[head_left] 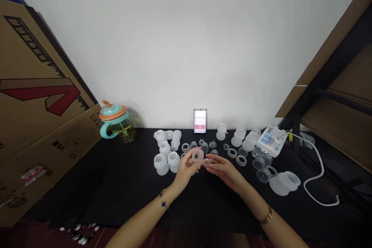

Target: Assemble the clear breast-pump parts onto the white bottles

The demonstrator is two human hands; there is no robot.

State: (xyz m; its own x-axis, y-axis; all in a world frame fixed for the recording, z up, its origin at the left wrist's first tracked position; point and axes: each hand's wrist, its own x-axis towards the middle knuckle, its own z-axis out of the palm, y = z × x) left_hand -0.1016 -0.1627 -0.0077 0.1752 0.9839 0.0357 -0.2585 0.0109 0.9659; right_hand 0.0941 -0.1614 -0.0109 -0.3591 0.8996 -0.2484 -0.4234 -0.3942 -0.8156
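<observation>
Near the middle of the black table, my left hand [188, 164] holds a translucent ring [197, 155] between thumb and fingers, its opening facing up toward me. Just right of it, my right hand [223, 169] pinches a small clear nipple-like piece [207, 162]. The two pieces are very close; whether they touch is unclear. Behind the hands lie a loose ring [185, 147] and clear domed pieces [212, 144]. More rings [241, 160] lie right of them. Several frosted bottles [161, 164] stand to the left of my left hand.
A lidded teapot [116, 122] stands at the back left beside a large cardboard box [43, 97]. A phone [200, 121] leans on the wall. At right are frosted bottles [251, 139], clear caps [263, 174], a white device [272, 140], a white cable [321, 162] and a wide bottle [283, 183].
</observation>
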